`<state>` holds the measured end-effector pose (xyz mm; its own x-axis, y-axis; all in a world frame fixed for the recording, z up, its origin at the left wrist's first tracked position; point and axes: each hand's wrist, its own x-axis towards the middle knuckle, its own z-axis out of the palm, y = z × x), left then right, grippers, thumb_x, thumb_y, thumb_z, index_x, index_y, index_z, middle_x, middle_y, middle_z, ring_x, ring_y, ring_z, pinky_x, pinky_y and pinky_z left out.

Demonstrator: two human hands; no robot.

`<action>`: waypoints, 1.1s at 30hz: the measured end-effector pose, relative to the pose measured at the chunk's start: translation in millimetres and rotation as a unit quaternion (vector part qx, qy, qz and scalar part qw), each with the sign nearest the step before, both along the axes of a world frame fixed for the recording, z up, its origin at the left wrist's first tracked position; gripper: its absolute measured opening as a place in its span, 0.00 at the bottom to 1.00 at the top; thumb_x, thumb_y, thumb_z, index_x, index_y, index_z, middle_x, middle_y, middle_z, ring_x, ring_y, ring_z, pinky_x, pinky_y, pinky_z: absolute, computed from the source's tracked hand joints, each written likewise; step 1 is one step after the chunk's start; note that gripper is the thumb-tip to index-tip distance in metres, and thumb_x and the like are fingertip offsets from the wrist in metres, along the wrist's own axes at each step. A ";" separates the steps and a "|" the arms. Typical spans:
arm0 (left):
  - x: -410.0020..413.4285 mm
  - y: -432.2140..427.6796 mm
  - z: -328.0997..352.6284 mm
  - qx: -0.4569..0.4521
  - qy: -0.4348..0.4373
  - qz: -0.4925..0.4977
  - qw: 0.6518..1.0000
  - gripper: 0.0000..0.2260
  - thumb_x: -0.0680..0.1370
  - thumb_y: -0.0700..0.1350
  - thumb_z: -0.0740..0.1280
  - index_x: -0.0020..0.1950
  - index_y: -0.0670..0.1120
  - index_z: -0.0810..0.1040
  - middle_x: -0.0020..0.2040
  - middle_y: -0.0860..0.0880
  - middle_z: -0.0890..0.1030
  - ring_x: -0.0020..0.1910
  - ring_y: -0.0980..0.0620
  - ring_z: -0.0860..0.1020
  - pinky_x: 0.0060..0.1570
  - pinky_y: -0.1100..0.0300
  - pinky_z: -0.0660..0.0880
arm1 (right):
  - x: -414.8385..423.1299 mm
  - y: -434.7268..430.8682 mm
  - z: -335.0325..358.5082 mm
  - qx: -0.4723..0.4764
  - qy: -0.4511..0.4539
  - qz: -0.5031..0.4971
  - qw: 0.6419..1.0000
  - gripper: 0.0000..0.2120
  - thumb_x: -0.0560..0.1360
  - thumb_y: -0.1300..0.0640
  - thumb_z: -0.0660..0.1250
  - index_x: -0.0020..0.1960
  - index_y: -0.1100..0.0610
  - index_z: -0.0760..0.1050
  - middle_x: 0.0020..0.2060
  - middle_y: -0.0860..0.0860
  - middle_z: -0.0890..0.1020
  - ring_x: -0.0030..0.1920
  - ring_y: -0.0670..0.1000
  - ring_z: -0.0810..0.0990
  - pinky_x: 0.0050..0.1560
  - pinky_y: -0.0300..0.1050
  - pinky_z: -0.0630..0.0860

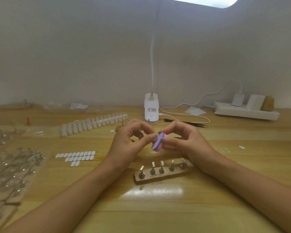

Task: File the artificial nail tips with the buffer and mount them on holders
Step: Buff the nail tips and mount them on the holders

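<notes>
Right hand [185,140] grips small purple oval buffer block [157,142] above the wooden table [158,207]. Left hand [128,142] pinches its left edge. Wooden holder strip [163,174] just beneath.

Nothing we can actually read here. The lamp base [151,100] has a sticker [151,110] with black and red print, but it's too tiny and blurry for us.

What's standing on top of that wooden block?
Five little metal holders stand in a row on the wooden block. The right hand covers the block's far right end, so anything there is hidden.
</notes>
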<state>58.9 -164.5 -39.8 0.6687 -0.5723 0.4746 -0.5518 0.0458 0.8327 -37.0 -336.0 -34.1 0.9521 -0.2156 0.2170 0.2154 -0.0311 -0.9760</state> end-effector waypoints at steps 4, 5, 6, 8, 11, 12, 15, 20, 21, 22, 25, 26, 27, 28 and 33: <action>-0.2 -0.2 0.4 -0.007 0.005 -0.004 1.000 0.06 0.74 0.44 0.74 0.40 0.55 0.80 0.45 0.59 0.79 0.42 0.61 0.77 0.42 0.69 0.73 | 1.4 -0.5 -0.2 0.038 -0.031 -0.064 0.997 0.11 0.69 0.56 0.74 0.49 0.59 0.80 0.52 0.57 0.84 0.53 0.58 0.85 0.49 0.40 0.81; -0.5 -0.2 0.9 -0.007 0.002 -0.003 1.000 0.07 0.74 0.44 0.74 0.39 0.55 0.80 0.45 0.59 0.79 0.42 0.61 0.77 0.42 0.70 0.73 | 0.7 -0.1 -0.1 0.029 -0.026 -0.055 0.998 0.11 0.69 0.57 0.75 0.49 0.59 0.80 0.51 0.56 0.84 0.53 0.57 0.85 0.48 0.40 0.81; -0.9 -0.3 1.4 -0.006 -0.002 -0.003 1.000 0.07 0.74 0.44 0.74 0.39 0.55 0.80 0.45 0.59 0.79 0.42 0.61 0.77 0.41 0.70 0.73 | 0.0 0.9 0.0 0.001 -0.020 -0.037 0.999 0.10 0.69 0.57 0.75 0.49 0.58 0.80 0.51 0.54 0.84 0.51 0.56 0.86 0.48 0.41 0.82; -1.2 0.1 1.9 -0.003 -0.001 -0.005 1.000 0.08 0.74 0.43 0.74 0.39 0.56 0.80 0.44 0.60 0.79 0.41 0.62 0.77 0.41 0.70 0.73 | -0.1 2.3 -1.1 -0.031 -0.027 -0.034 0.999 0.10 0.70 0.56 0.75 0.49 0.58 0.80 0.50 0.52 0.84 0.50 0.53 0.86 0.47 0.41 0.82; -1.7 0.6 2.0 -0.002 0.008 -0.005 1.000 0.09 0.73 0.45 0.74 0.38 0.59 0.80 0.45 0.59 0.80 0.41 0.62 0.77 0.43 0.69 0.73 | -0.5 0.7 0.3 0.017 -0.040 -0.080 0.996 0.12 0.69 0.56 0.74 0.50 0.60 0.79 0.51 0.55 0.84 0.50 0.55 0.85 0.47 0.40 0.81; -1.6 0.5 2.2 -0.003 0.008 -0.003 1.000 0.09 0.73 0.45 0.74 0.38 0.58 0.80 0.45 0.59 0.80 0.41 0.62 0.77 0.43 0.69 0.73 | -1.1 0.5 -0.1 0.006 -0.034 -0.059 0.998 0.11 0.69 0.56 0.74 0.49 0.59 0.79 0.51 0.55 0.84 0.50 0.56 0.86 0.47 0.41 0.82; -1.2 0.6 2.0 -0.007 0.013 -0.007 1.000 0.06 0.74 0.44 0.74 0.40 0.54 0.81 0.44 0.59 0.79 0.40 0.63 0.77 0.42 0.70 0.73 | -1.2 3.3 -0.7 -0.028 -0.034 -0.026 0.999 0.09 0.70 0.57 0.74 0.49 0.57 0.80 0.52 0.56 0.84 0.50 0.56 0.86 0.48 0.43 0.82; -1.0 0.6 2.0 -0.019 0.023 -0.012 0.999 0.07 0.74 0.42 0.74 0.39 0.53 0.81 0.43 0.59 0.79 0.39 0.63 0.76 0.41 0.71 0.72 | -2.0 2.3 -0.5 -0.025 -0.020 -0.032 0.999 0.09 0.72 0.58 0.73 0.50 0.59 0.78 0.52 0.54 0.83 0.50 0.56 0.86 0.47 0.42 0.82; -1.0 0.7 2.4 -0.020 0.024 -0.014 0.999 0.07 0.74 0.42 0.74 0.39 0.53 0.81 0.42 0.60 0.79 0.39 0.63 0.76 0.41 0.72 0.72 | -2.2 3.9 -1.2 -0.051 -0.025 -0.022 0.998 0.09 0.73 0.59 0.73 0.51 0.60 0.78 0.52 0.52 0.83 0.50 0.54 0.86 0.47 0.42 0.82; -1.1 0.6 2.8 -0.018 0.025 -0.016 0.999 0.07 0.74 0.42 0.74 0.39 0.53 0.81 0.42 0.60 0.79 0.39 0.63 0.76 0.41 0.72 0.72 | -1.8 3.7 -2.1 -0.054 -0.036 -0.040 0.997 0.09 0.73 0.60 0.73 0.51 0.61 0.77 0.52 0.53 0.83 0.50 0.54 0.86 0.48 0.40 0.82; -1.7 0.4 3.3 -0.015 0.022 -0.014 1.000 0.07 0.74 0.41 0.74 0.39 0.53 0.81 0.43 0.57 0.79 0.39 0.64 0.76 0.41 0.71 0.72 | -1.2 0.0 -0.6 0.011 -0.041 -0.116 0.992 0.09 0.75 0.61 0.71 0.52 0.62 0.76 0.54 0.57 0.82 0.52 0.56 0.85 0.48 0.39 0.81; -1.8 0.3 3.5 -0.016 0.023 -0.012 1.000 0.07 0.74 0.41 0.74 0.40 0.52 0.81 0.44 0.56 0.79 0.39 0.64 0.76 0.41 0.71 0.72 | -1.5 0.3 -0.2 -0.008 -0.031 -0.098 0.995 0.09 0.74 0.60 0.72 0.51 0.62 0.76 0.53 0.56 0.82 0.51 0.55 0.86 0.47 0.39 0.81; -2.0 0.4 3.6 -0.016 0.023 -0.012 1.000 0.07 0.74 0.41 0.74 0.40 0.52 0.81 0.44 0.56 0.79 0.39 0.64 0.76 0.41 0.71 0.72 | -1.6 1.8 -0.2 -0.039 -0.027 -0.068 0.997 0.09 0.73 0.60 0.72 0.50 0.61 0.76 0.51 0.54 0.83 0.49 0.53 0.86 0.47 0.40 0.82; -2.2 0.5 3.7 -0.015 0.023 -0.013 1.000 0.07 0.74 0.40 0.73 0.40 0.51 0.81 0.44 0.55 0.79 0.39 0.64 0.76 0.41 0.70 0.72 | -1.8 3.4 -1.1 -0.064 -0.032 -0.051 0.996 0.08 0.73 0.60 0.73 0.50 0.60 0.77 0.50 0.52 0.84 0.48 0.52 0.86 0.47 0.41 0.82; -3.3 0.5 4.5 -0.007 0.012 -0.013 1.000 0.07 0.74 0.40 0.73 0.40 0.51 0.80 0.45 0.53 0.80 0.39 0.65 0.76 0.42 0.71 0.72 | -2.6 0.3 0.9 -0.021 -0.039 -0.104 0.994 0.10 0.73 0.59 0.73 0.50 0.61 0.76 0.51 0.54 0.82 0.47 0.51 0.86 0.48 0.44 0.83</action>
